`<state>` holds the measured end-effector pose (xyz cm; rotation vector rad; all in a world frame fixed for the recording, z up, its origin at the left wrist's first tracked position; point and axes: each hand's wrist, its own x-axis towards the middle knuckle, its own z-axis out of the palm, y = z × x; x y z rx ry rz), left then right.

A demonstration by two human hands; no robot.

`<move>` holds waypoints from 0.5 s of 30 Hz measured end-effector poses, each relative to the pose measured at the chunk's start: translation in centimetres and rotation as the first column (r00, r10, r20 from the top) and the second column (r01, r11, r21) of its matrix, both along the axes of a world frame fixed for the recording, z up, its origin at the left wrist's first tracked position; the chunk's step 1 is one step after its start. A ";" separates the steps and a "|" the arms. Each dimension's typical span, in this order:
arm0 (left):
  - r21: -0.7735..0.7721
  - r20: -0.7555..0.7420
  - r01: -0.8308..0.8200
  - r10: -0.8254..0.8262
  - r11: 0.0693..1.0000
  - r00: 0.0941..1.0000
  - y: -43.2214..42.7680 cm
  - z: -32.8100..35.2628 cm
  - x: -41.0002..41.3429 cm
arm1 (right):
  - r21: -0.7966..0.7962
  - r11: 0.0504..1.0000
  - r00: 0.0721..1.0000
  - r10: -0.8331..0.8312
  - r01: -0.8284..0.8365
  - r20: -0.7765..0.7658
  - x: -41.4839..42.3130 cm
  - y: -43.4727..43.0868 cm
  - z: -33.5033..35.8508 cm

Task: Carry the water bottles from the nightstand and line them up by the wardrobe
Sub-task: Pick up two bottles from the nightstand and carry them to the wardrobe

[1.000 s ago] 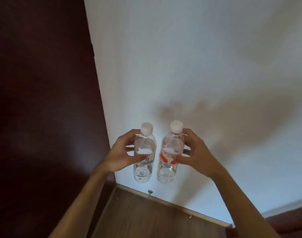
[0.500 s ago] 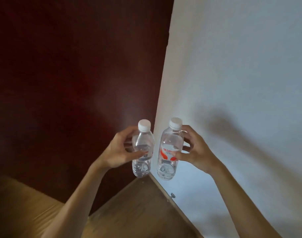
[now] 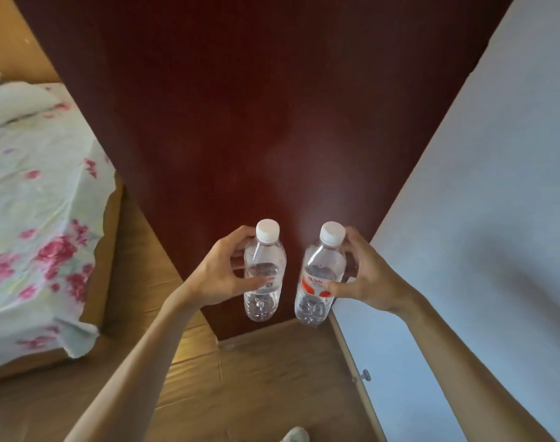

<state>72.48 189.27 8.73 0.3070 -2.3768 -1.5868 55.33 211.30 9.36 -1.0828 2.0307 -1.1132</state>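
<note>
While held upright, two water bottles [image 3: 262, 301] hang side by side.
Left hand [image 3: 219, 269] fingers [image 3: 256, 283] wrap the clear bottle [image 3: 265, 260], right hand [image 3: 364, 279] the red-labelled bottle [image 3: 318, 269], before perhaps a wardrobe [image 3: 256, 106].

Two clear plastic water bottles with white screw caps are held in the air, side by side, with a gap left between them. The left bottle [image 3: 264, 275] is gripped round its middle by the left hand [image 3: 218, 272]. Its label is mostly turned away, and only a small dark printed patch is seen. The right bottle [image 3: 320, 279] is gripped by the right hand [image 3: 364, 279], and a white label with red shapes and red lettering is turned toward the camera. Both are kept caps up, the left nearly upright, the right with its cap leaning rightward. Each is seen partly filled with water. Both are set against the lower part of the dark red-brown wardrobe [image 3: 240, 106].
</note>
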 end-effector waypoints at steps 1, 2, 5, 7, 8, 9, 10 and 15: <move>-0.005 0.003 -0.008 0.008 1.000 1.000 -0.3 -0.2 0.6 | 0.007 1.000 1.000 0.018 -0.018 -0.007 0.3 -0.6 -0.2; -0.011 0.007 -0.018 0.018 1.000 1.000 -0.5 -0.5 1.3 | 0.014 0.999 0.999 0.037 -0.037 -0.016 0.6 -1.2 -0.3; -0.019 0.013 -0.046 0.046 0.999 0.999 -1.1 -1.1 3.3 | 0.032 0.996 0.996 0.079 -0.078 -0.042 1.8 -2.6 -0.9; -0.021 0.009 -0.061 0.061 0.998 0.998 -1.5 -1.5 4.7 | 0.037 0.994 0.994 0.100 -0.099 -0.036 3.0 -3.4 -1.3; -0.026 0.009 -0.072 0.072 0.997 0.997 -1.7 -1.7 5.4 | 0.040 0.993 0.993 0.110 -0.109 -0.034 3.5 -3.8 -1.4; -0.031 0.011 -0.081 0.081 0.996 0.997 -1.9 -1.9 6.1 | 0.046 0.992 0.992 0.120 -0.118 -0.036 4.1 -4.1 -1.6; -0.035 0.013 -0.086 0.087 0.996 0.996 -2.0 -2.1 6.8 | 0.050 0.991 0.991 0.129 -0.127 -0.041 4.8 -4.4 -1.7; -0.066 0.018 -0.099 0.101 0.993 0.995 -3.0 -3.4 9.3 | 0.064 0.986 0.987 0.155 -0.152 -0.049 7.4 -5.6 -2.0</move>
